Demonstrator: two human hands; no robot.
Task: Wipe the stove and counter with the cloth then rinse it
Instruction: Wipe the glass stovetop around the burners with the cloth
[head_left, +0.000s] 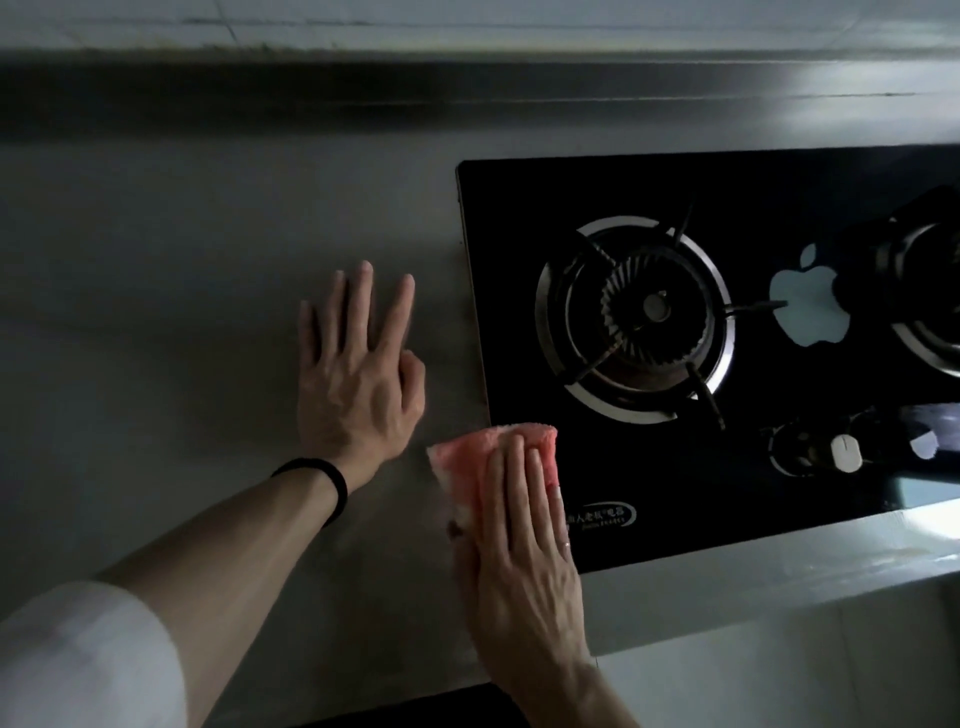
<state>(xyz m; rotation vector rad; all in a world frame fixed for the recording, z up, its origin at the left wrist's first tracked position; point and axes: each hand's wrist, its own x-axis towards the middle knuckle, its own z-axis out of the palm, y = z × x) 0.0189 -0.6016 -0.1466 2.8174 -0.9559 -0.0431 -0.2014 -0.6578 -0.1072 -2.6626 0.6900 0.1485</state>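
Right hand (519, 530) is flat, palm down, pressed on the pink cloth (467, 467), fingers straight and together, not curled round it. The cloth sits under the fingers and straddles the near left edge of the black glass stove (649, 493): part on the glass, part on the grey table (182, 260). Its folded edge sticks out just past the fingertips and out to the left of the hand.

Left hand (356, 374) is just left of the cloth, apart from it, lying flat on the table, empty, fingers spread, forefinger bent under. Black band (322, 480) on that wrist, white sleeve (78, 649) pushed up the forearm.

Ahead and right of the right hand: the left burner (636, 317) with its pan support, ringed in steel. Right of the fingertips: the brand label (605, 514) printed on the glass, touching the little-finger side. Further right: a control knob (844, 452). A second burner (930, 312) is cut off at the frame edge. Dim light, detail on the table surface is hard to read.
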